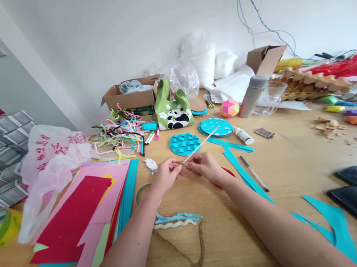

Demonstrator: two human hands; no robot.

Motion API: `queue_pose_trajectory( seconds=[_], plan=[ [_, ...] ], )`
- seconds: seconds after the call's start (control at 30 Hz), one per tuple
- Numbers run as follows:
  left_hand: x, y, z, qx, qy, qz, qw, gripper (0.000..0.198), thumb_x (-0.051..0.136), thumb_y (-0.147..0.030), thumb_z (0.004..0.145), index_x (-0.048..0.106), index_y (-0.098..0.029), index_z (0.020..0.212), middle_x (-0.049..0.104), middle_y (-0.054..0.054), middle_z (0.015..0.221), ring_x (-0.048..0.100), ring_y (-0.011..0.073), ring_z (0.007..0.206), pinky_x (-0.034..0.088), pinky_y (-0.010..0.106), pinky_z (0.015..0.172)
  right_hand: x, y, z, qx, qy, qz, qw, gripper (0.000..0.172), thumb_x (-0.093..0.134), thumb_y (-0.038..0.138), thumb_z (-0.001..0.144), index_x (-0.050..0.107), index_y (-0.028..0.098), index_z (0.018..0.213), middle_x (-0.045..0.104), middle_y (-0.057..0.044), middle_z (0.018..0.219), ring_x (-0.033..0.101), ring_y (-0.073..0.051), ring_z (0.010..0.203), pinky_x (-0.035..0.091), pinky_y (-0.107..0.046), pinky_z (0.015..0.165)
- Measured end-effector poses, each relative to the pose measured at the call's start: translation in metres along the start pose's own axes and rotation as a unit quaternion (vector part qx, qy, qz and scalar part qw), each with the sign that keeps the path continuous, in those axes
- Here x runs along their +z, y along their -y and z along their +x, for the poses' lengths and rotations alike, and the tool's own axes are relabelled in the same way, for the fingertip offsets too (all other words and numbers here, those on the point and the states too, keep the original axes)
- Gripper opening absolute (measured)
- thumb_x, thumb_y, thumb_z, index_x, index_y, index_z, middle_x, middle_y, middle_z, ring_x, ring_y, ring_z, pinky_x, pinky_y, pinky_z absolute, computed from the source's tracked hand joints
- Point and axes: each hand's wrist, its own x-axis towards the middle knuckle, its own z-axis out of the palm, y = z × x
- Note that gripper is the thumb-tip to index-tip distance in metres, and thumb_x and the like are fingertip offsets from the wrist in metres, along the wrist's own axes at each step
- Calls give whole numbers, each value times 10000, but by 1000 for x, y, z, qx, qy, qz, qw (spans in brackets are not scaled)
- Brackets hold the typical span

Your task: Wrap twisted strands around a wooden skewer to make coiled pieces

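Stick: wooden stick [198,147], mid-table, slanting up and away to the right.
Left hand: left hand [164,176], fingertips pinched tight on the stick's near end.
Right hand: right hand [205,164], also pinching it, just beside the left.
Behind stick: dimpled teal disc [184,144]; the tip overlaps a second teal disc [224,122].
Right of stick: glue bottle [244,135], teal strips [240,169], pen [254,173].
Left of stick: coloured paper stack [84,210].

A wooden table [291,164] crowded with craft supplies.
Coloured paper sheets [84,210] lie fanned at the left beside a white plastic bag [52,160]. Pipe cleaners [118,132] tangle before a cardboard box [130,97]. A green panda bag [174,113] stands behind two teal discs [184,144], with a glue bottle [243,135], a faceted ball [229,108] and a steel flask [253,95] to the right.
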Motion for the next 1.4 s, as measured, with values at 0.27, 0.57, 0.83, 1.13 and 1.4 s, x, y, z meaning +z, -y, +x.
queue_pose_trajectory(
  seconds=[0.27,0.57,0.83,1.13,1.4],
  plan=[
    [6,6,-3,158,-114,213,957,110,613,-151,791,710,-179,834,727,56,827,646,164,752,477,265,708,3,-5,3,-17,-14,-39,999,295,615,399,775,672,116,717,568,-3,599,423,-94,526,318,-224,496],
    [3,3,-3,103,-68,248,961,112,592,-172,803,703,-168,783,703,39,721,602,150,662,412,238,620,0,3,1,-29,-9,-123,992,236,584,315,785,710,120,740,637,-30,655,497,-126,600,365,-226,545],
    [-4,-1,-1,22,10,135,990,208,548,-301,813,666,-143,747,603,-4,621,481,101,522,358,220,515,-3,5,0,-37,5,-114,993,222,594,308,776,718,124,760,639,-26,651,499,-123,595,373,-226,549],
    [-13,-7,-3,-79,97,-79,989,296,690,-414,701,638,-122,691,558,-9,610,434,56,506,284,195,469,-6,18,-4,-18,36,-65,997,290,641,392,762,718,113,780,578,-5,593,418,-100,540,326,-237,528],
    [-10,-5,-3,-135,99,-152,974,351,747,-429,646,625,-103,690,566,6,620,453,49,499,300,191,464,-6,15,-3,-17,54,-70,996,315,621,418,783,697,113,764,567,-6,607,394,-93,540,306,-231,509]
  ],
)
